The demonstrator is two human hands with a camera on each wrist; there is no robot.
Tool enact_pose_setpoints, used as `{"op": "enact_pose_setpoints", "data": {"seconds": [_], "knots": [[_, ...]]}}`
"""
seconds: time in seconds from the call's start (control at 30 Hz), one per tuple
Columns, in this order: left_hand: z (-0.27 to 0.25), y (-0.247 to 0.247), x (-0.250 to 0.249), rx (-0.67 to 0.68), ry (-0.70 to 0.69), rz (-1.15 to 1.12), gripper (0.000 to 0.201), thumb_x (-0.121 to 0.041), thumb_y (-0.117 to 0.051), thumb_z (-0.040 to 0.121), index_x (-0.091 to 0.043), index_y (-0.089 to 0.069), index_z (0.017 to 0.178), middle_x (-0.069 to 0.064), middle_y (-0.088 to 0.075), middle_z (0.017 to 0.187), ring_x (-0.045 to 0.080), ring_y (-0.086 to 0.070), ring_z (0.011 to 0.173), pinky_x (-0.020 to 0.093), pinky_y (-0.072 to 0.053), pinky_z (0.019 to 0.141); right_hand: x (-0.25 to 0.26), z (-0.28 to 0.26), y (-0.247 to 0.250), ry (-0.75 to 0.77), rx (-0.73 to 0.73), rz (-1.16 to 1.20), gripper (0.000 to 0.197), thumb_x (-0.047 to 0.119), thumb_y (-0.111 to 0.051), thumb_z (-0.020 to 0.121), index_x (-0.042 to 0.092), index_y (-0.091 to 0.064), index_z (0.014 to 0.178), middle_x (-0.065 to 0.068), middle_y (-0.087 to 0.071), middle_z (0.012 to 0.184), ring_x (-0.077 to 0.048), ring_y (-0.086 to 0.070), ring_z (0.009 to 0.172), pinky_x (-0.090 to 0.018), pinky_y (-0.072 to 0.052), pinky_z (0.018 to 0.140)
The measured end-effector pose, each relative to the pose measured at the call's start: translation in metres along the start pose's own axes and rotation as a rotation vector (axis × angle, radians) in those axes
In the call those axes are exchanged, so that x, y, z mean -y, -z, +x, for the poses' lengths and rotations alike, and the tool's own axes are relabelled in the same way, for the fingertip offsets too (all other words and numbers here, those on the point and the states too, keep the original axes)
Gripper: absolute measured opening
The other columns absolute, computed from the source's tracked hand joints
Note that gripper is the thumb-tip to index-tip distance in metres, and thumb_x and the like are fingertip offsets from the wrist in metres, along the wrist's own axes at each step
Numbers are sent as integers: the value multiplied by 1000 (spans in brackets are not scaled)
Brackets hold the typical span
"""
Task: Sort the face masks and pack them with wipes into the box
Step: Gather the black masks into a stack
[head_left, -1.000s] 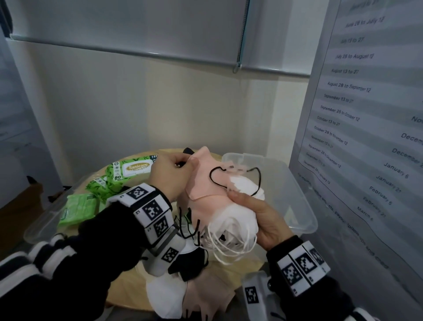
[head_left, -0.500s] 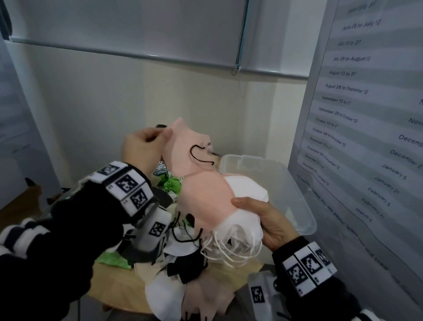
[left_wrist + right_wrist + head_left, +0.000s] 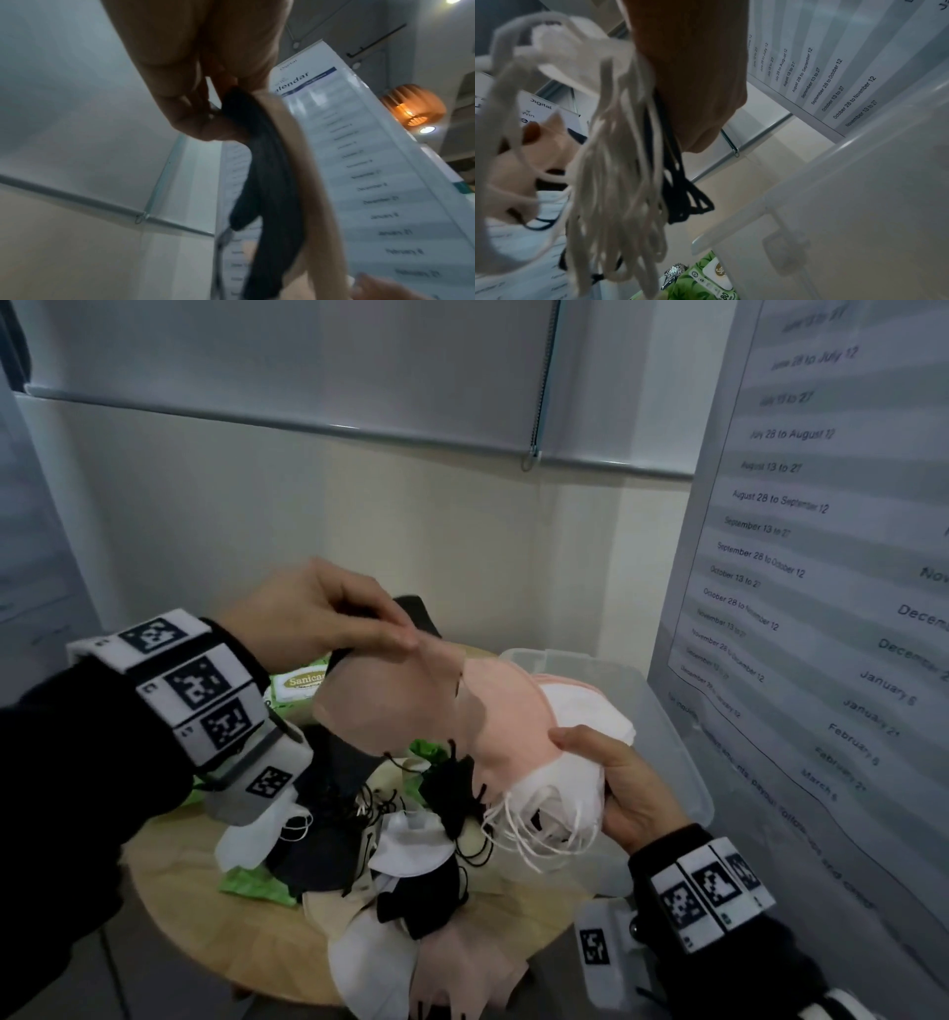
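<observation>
My left hand (image 3: 400,634) is raised over the table and pinches the top edge of a pink mask (image 3: 375,711) together with a black mask (image 3: 417,614). The left wrist view shows the same black mask (image 3: 264,182) and pink mask (image 3: 321,203) hanging from the fingertips (image 3: 218,130). My right hand (image 3: 601,773) grips a stack of masks, pink on top (image 3: 508,711), white beneath (image 3: 585,711). White ear loops (image 3: 616,162) and black ear loops (image 3: 680,186) dangle below it. The clear plastic box (image 3: 672,706) stands just behind the stack.
A jumbled pile of white, black and pink masks (image 3: 405,855) lies on the round wooden table (image 3: 174,870). Green wipes packs (image 3: 303,683) sit behind my left wrist, one also showing beside the box (image 3: 706,284). A calendar board (image 3: 821,557) stands close on the right.
My left hand lifted a pink mask up off the stack, then brought it down to the left of the stack. The right hand kept hold of the stack.
</observation>
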State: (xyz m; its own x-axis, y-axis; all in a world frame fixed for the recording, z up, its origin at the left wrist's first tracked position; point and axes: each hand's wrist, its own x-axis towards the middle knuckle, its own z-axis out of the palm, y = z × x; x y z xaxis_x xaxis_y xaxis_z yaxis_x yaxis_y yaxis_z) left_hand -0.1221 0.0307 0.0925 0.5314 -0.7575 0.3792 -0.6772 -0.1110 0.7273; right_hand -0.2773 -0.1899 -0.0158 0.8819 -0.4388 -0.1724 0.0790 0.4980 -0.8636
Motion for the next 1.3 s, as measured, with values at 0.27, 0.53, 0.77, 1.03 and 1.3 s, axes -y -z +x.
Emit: {"op": "enact_pose_setpoints", "data": {"seconds": [0.27, 0.53, 0.77, 1.03, 1.3], "knots": [[6, -5, -9, 113, 36, 347, 4, -43, -69, 74, -46, -68, 75, -18, -67, 81, -1, -60, 84, 13, -43, 77, 4, 4, 8, 47, 77, -40, 77, 9, -78, 53, 4, -54, 127, -26, -63, 113, -39, -62, 100, -52, -54, 81], [3, -15, 8, -368, 237, 291, 8, -23, -68, 82, -18, -69, 75, -6, -63, 70, 6, -55, 63, 12, -40, 55, -1, 7, 8, 167, -63, 120, 54, 7, -70, 60, 3, -60, 113, -20, -64, 105, -34, -61, 98, -51, -52, 88], [2, -76, 12, -497, 216, 166, 11, -21, -67, 82, -12, -72, 80, -1, -64, 71, 11, -57, 66, 18, -38, 58, -19, 1, -17, 273, -54, 39, 49, -2, -69, 68, 3, -62, 116, -19, -68, 105, -31, -65, 95, -44, -56, 81], [-1, -112, 2, -581, 169, -34, 14, -28, -65, 85, -17, -70, 78, -2, -66, 71, 13, -59, 68, 23, -45, 66, -22, -11, -40, 440, 61, -122, 41, -16, -59, 76, 19, -74, 89, -12, -72, 97, -25, -66, 89, -36, -54, 80], [-10, -122, 3, -467, 254, -86, 22, -38, -72, 77, -19, -70, 89, -5, -70, 84, 10, -64, 79, 23, -51, 76, -24, -13, -40, 463, 93, -155, 46, -19, -53, 77, 10, -67, 109, -11, -70, 112, -20, -65, 100, -35, -52, 86]]}}
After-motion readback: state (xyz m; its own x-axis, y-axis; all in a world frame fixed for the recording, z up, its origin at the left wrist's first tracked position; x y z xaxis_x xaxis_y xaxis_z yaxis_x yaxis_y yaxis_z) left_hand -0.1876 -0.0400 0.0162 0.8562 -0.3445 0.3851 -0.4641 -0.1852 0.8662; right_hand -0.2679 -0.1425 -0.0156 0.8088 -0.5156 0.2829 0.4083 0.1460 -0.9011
